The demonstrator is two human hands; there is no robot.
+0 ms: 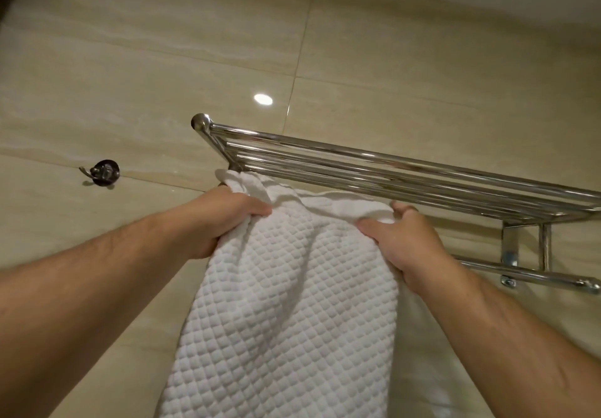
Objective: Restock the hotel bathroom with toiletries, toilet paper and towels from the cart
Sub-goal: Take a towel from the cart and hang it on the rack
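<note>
White waffle-textured towel [286, 304] hanging just below chrome rack [374, 170] on beige tiled wall [162, 43], top edge bunching. Left hand [221, 219] gripping upper left corner; right hand [403, 242] pinching upper right edge. 1 hook [103, 172] sitting left.

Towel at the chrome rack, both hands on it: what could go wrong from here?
1. The towel is bunched near the rack's left end; it may hang crooked or creased.
2. Most of its length hangs on the near side, so it could slide off once the left hand and right hand let go.
3. Whether it is over the lower bar is hidden.
</note>
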